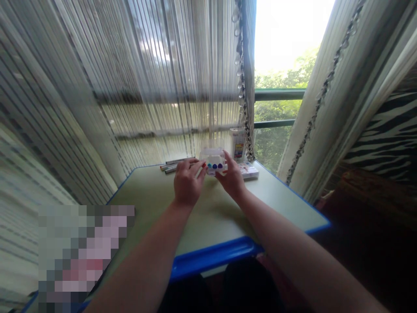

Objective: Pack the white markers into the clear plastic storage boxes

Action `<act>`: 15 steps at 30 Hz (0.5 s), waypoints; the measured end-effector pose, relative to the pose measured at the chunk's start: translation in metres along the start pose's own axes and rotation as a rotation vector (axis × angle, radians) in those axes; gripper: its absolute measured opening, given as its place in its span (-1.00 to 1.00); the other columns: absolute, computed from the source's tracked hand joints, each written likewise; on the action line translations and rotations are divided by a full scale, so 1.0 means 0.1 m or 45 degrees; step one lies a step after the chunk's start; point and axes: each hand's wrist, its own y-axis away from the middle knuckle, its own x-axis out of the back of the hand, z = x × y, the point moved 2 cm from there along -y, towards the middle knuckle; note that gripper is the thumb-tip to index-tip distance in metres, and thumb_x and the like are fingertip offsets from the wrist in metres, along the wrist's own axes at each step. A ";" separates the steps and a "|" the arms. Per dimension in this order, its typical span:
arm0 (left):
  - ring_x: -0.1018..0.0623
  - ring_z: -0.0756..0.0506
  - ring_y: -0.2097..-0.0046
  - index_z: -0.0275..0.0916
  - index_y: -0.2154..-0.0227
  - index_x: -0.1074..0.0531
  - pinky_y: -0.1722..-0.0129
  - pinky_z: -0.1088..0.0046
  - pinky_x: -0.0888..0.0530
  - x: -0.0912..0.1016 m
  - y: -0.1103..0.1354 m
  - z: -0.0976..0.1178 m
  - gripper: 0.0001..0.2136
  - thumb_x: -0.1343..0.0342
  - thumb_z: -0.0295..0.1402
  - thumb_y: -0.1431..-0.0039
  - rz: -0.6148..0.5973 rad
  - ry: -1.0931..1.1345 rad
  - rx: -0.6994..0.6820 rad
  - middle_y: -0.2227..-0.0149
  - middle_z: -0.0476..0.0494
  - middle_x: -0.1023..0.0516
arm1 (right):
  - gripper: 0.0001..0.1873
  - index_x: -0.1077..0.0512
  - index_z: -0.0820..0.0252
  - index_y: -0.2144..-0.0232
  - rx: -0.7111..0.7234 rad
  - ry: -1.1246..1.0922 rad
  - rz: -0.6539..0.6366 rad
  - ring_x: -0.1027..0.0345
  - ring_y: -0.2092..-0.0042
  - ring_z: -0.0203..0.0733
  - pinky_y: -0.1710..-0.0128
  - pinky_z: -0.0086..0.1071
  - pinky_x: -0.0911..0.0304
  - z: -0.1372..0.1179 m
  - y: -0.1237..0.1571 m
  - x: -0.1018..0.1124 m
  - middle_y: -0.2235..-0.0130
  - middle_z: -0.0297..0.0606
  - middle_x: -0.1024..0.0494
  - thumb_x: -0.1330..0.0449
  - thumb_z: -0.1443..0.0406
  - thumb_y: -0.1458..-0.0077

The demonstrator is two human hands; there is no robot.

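Observation:
A small clear plastic case (212, 155) is held up over the far part of the table, its lid seemingly raised. Along its front runs a row of round coloured spots, teal, blue and purple, with a bit of red at the left end; what they are is too small to tell. My right hand (233, 176) grips the case from the right, thumb and fingers around its side. At its left end the fingers of my left hand (189, 181) are closed together against the case, partly hiding that end.
Several pens (176, 164) lie behind my left hand. A white box (238, 143) stands at the back, near a flat white pack (249, 170). The table (208, 217) has a blue rim and front tray (215, 258). Curtains (182, 78) hang close behind. A blurred patch covers the lower left.

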 end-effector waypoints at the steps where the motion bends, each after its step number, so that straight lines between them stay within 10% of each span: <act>1: -0.45 -0.11 0.22 -0.25 0.22 -0.51 0.18 0.34 -0.42 0.00 0.00 0.00 -0.79 -0.08 -0.28 -0.16 -0.004 -0.007 0.017 0.30 -0.17 -0.51 | -0.18 -0.07 0.19 -0.20 -0.001 0.000 0.002 -0.33 0.12 -0.04 0.19 -0.17 -0.36 0.00 0.00 0.00 0.05 -0.03 -0.43 -0.26 0.33 0.11; 15: -0.45 -0.08 0.26 -0.33 0.08 -0.38 0.18 0.38 -0.43 -0.05 0.04 -0.03 -0.70 0.01 -0.42 -0.11 -0.039 0.055 0.124 0.35 -0.13 -0.45 | -0.17 -0.07 0.14 -0.20 -0.050 -0.046 0.049 -0.34 0.13 -0.06 0.21 -0.17 -0.38 0.03 -0.02 0.00 0.00 -0.03 -0.41 -0.28 0.29 0.11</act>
